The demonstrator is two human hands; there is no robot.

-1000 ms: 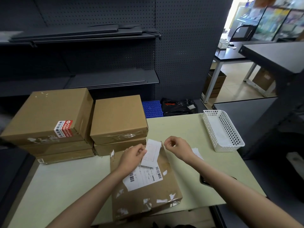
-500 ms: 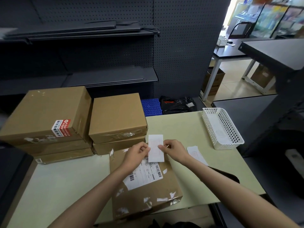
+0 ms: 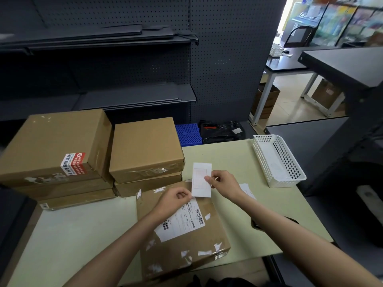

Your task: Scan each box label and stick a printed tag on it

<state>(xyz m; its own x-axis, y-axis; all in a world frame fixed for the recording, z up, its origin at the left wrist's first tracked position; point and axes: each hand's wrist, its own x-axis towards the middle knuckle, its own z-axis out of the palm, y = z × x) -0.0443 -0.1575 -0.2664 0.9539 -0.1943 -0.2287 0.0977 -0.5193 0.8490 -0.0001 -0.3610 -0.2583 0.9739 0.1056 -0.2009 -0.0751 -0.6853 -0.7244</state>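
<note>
Moved: tag (image 3: 201,179) now upright, pinched by both hands.
Left hand (image 3: 173,200): fingers pinch its near corner.
Right hand (image 3: 224,184): grips right edge.
Box (image 3: 186,241): directly beneath, nearer.

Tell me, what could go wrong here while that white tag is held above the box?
Both hands pinch the white tag, the left hand at its bottom edge and the right hand at its side. Held in the air like that, it might curl or stick to a finger.

It hangs just beyond the shipping label on the front box. Pressed down carelessly, it could cover the barcodes.

That box overhangs the table's near edge, so firm pressure might tip it.
</note>
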